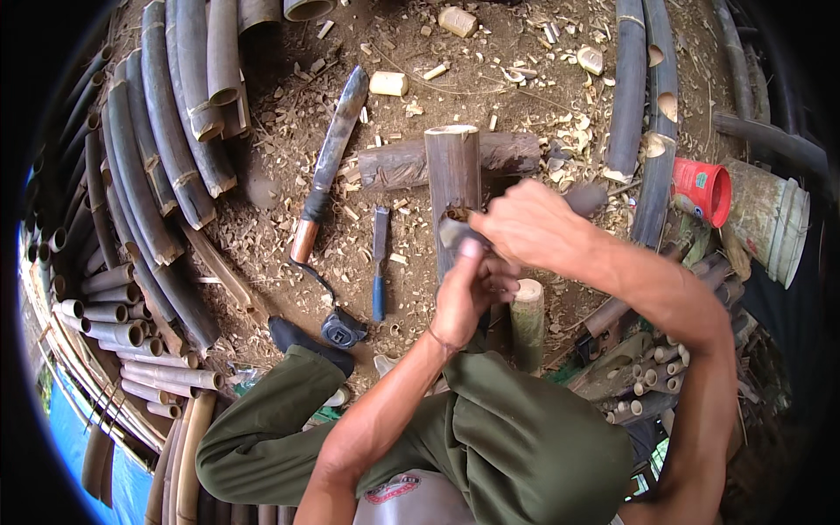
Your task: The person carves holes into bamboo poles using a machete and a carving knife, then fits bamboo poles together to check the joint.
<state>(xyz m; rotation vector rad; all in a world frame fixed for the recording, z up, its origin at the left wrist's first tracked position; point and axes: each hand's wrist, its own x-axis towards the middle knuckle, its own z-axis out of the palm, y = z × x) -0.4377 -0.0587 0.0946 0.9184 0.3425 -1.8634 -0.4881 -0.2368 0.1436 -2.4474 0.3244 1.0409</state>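
Note:
A dark bamboo tube (pixel 452 162) leans over a short log (pixel 394 166) in front of me, its cut end pointing away. There is a rough hole (pixel 456 213) in its upper side. My right hand (pixel 529 223) is closed in a fist at that hole, around a tool mostly hidden by the fingers; a grey blade-like part (pixel 452 234) shows beside it. My left hand (pixel 472 289) lies just below, over the tube's near part. Its thumb points up against the grey part and its fingers curl; whatever they grip is hidden.
A machete (pixel 334 144), a blue-handled chisel (pixel 379 262) and a tape measure (pixel 341 328) lie on the ground among wood chips. Bamboo poles (pixel 166 131) are stacked at left. At right are more poles (pixel 628 87), a red container (pixel 703 192) and a dirty bucket (pixel 770 219).

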